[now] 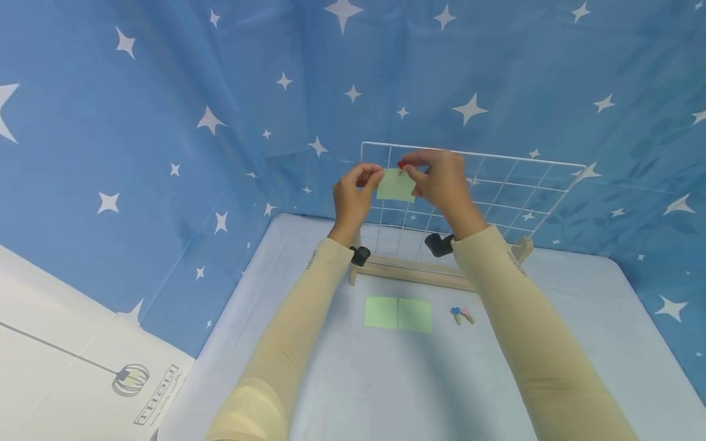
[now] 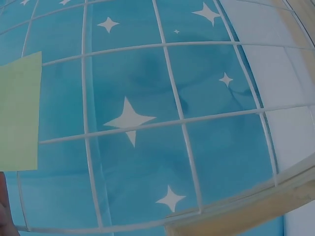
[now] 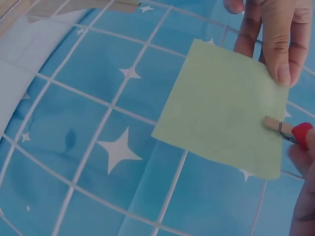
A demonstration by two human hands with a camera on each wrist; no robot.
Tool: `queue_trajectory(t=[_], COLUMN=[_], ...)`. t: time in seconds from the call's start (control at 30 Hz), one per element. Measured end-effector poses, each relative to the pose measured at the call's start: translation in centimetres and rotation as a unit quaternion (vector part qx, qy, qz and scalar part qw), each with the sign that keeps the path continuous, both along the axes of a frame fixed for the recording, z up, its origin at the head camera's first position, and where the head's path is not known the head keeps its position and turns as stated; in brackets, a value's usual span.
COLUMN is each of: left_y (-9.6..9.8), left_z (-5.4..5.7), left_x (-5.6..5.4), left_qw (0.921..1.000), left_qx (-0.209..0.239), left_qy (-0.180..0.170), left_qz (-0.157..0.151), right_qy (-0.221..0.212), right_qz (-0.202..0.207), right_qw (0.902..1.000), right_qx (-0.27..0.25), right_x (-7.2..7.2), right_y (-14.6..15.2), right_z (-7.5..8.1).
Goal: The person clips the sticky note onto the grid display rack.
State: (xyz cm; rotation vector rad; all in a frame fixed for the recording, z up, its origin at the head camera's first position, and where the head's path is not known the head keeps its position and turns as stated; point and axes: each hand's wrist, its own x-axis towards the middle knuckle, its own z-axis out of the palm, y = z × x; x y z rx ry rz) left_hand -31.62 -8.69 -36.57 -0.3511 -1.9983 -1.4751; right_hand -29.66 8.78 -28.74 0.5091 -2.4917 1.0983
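Observation:
A square green paper note (image 1: 394, 185) is held against the upper left of a white wire grid (image 1: 498, 195). My left hand (image 1: 353, 195) pinches the note at its upper left corner, thumb in front. At the note's top edge my right hand (image 1: 441, 180) pinches a small wooden clothespin (image 3: 279, 126) with a red top (image 3: 302, 132). The clothespin's wooden tip lies over the front of the note in the right wrist view. From the left wrist only the note's edge (image 2: 19, 115) and a bit of my finger (image 2: 6, 216) show.
The grid stands in a wooden base (image 1: 413, 272) on a white-covered table (image 1: 342, 380). Two green notes (image 1: 380, 313) lie side by side in front, with blue (image 1: 456, 314) and pink (image 1: 466, 314) clothespins to their right. A blue starry curtain (image 1: 276, 122) hangs behind.

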Motion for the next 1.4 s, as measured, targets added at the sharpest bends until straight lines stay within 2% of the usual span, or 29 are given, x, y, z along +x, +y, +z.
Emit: queue_trajectory(t=[0.07,0.17,0.27,0.37,0.6,0.83,1.1,1.4], left_y=[0.0,-0.1,-0.3,-0.4,-0.7,-1.3,-1.8,-2.3], left_z=[0.0,0.0,-0.1,-0.2,-0.8,-1.4,-2.0,-3.3], left_x=[0.0,0.0,0.0,0.1,0.2,0.8,2.4,3.7], left_qw=[1.0000,1.0000,1.0000,1.0000,0.9978,0.9960,0.9893,0.9853], left_qx=[-0.001,-0.003,0.000,0.001,0.034,0.042,0.056,0.053], left_qy=[0.002,0.002,-0.001,0.004,0.017,0.032,0.013,-0.011], left_qz=[0.000,0.004,0.005,0.001,-0.054,-0.072,-0.134,-0.162], right_qy=[0.007,0.042,0.077,0.083,0.050,0.034,-0.020,-0.044], right_qz=[0.000,0.007,0.018,0.031,0.059,0.081,0.101,0.121], right_qw=[0.9993,0.9956,0.9916,0.9896,0.9850,0.9801,0.9769,0.9694], right_qx=[-0.036,-0.083,-0.102,-0.113,-0.154,-0.178,-0.187,-0.209], right_x=[0.3,0.6,0.7,0.7,1.2,1.7,2.5,3.1], right_y=[0.3,0.8,1.6,2.4,4.0,4.9,6.2,7.0], right_z=[-0.2,-0.5,-1.0,-1.6,-3.1,-4.2,-5.2,-6.7])
